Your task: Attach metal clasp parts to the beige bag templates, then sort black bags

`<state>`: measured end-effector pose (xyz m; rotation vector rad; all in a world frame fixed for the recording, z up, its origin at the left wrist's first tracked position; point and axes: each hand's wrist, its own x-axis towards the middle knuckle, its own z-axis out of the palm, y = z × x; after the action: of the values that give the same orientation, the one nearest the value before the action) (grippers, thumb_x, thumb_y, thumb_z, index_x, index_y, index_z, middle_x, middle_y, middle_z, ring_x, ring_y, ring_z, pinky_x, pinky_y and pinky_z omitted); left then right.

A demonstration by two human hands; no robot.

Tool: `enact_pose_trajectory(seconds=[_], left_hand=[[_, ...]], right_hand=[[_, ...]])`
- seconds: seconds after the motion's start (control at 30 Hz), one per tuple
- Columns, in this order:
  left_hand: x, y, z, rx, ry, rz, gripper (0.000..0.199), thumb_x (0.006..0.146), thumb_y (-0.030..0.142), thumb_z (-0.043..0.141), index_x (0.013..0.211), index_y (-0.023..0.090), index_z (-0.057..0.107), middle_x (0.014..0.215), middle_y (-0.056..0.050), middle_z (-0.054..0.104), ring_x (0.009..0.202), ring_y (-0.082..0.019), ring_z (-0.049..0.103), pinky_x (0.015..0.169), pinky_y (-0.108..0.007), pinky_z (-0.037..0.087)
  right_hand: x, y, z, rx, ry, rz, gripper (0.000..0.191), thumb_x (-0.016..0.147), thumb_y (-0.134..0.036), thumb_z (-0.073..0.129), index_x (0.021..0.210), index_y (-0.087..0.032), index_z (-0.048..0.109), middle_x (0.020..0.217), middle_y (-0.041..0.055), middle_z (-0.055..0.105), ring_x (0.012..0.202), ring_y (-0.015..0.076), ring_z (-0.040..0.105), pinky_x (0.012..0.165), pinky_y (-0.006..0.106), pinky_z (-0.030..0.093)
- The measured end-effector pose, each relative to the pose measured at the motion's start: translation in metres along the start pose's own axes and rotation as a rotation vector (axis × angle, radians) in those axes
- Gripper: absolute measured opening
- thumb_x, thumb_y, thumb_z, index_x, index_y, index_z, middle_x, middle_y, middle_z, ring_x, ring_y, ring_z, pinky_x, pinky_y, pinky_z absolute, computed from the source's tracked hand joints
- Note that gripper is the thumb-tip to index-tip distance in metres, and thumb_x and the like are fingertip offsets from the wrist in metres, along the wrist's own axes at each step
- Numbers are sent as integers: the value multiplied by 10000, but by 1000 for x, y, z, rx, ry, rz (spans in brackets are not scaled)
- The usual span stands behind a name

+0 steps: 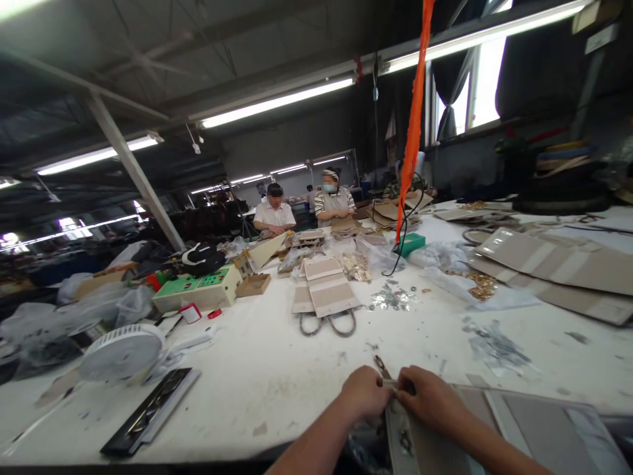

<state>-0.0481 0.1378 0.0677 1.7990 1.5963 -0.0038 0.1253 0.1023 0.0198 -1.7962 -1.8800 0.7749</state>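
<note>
My left hand [364, 394] and my right hand [431, 396] meet at the near edge of the table, both closed with fingertips pinched together. Between them is the upper corner of a taupe bag panel [531, 422], which carries lighter bands and lies under my right forearm. A narrow brown strap with metal on it [380, 365] sticks out just beyond my fingertips. A small metal fitting [405, 441] shows on the panel's edge strip below my hands. What exactly the fingertips pinch is too small to make out.
Ahead lie stacked bag panels with loop handles [332, 297] and scattered metal pieces [393, 297]. More loose pieces [497, 346] and large panels [558, 264] are on the right. Leftward are a white fan [121, 353], a black tray [148, 412] and a green-topped machine [198, 287]. Two people sit opposite.
</note>
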Motion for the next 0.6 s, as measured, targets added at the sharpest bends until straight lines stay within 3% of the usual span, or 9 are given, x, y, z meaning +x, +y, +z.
enact_pose_trajectory(seconds=[0.1, 0.2, 0.3, 0.43, 0.5, 0.6], left_hand=[[7, 2, 2, -103, -123, -58, 215, 933, 241, 523, 988, 110, 685, 584, -30, 561, 541, -213, 622, 528, -300, 474], [15, 3, 3, -114, -60, -54, 128, 880, 225, 611, 815, 119, 641, 563, 11, 482, 485, -126, 492, 474, -232, 345], [23, 5, 2, -128, -26, -41, 186, 833, 244, 687, 717, 122, 609, 556, 23, 449, 493, -93, 409, 469, -230, 263], [36, 2, -1, -205, -100, -60, 211, 832, 300, 693, 723, 140, 607, 510, 36, 420, 431, -99, 351, 434, -250, 255], [41, -1, -1, -252, -142, -65, 215, 821, 323, 700, 737, 144, 615, 506, 33, 435, 415, -110, 367, 414, -256, 270], [43, -4, 0, -312, -150, -55, 212, 811, 326, 710, 750, 144, 618, 519, 31, 457, 408, -112, 374, 391, -256, 264]], right_hand=[[3, 4, 0, 34, 12, -10, 155, 852, -311, 620, 913, -199, 708, 944, 26, 685, 914, 182, 600, 788, 301, 366], [6, 3, -9, 79, -2, -10, 152, 832, -298, 632, 880, -186, 723, 908, 34, 697, 874, 186, 608, 762, 300, 374], [3, -6, -35, 216, -12, -16, 173, 831, -304, 639, 850, -169, 746, 830, 46, 700, 805, 184, 618, 735, 295, 394], [1, -19, -67, 519, 297, -99, 387, 897, -511, 637, 750, -155, 677, 719, 32, 636, 697, 150, 557, 696, 283, 406], [1, -17, -65, 655, 387, -110, 511, 885, -619, 647, 696, -146, 614, 636, 27, 570, 620, 131, 493, 634, 279, 385], [3, -7, -44, 833, 380, -79, 527, 893, -617, 670, 688, -140, 578, 607, 26, 553, 583, 117, 471, 592, 273, 369]])
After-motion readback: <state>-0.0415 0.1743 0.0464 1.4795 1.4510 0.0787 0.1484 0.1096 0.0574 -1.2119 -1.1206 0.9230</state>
